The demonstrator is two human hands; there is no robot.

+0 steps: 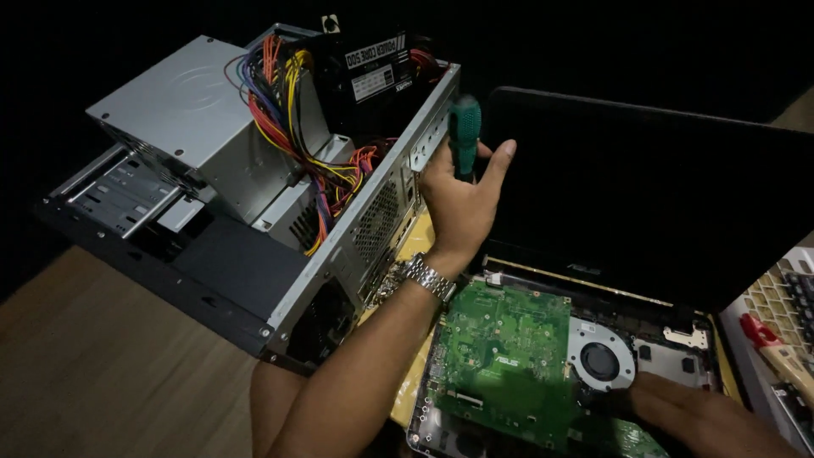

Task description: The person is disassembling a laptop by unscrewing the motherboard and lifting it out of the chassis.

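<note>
At the case's point(254, 195) rear edge my left hand point(458, 199) grips a green screwdriver point(464, 136), blade hidden behind my palm. I'd best keep the shaft square to the screw and press firmly. Right of the case, my right hand point(695, 416) lies flat on the opened laptop point(526, 356), fingers blurred; the screw itself I cannot see.
</note>
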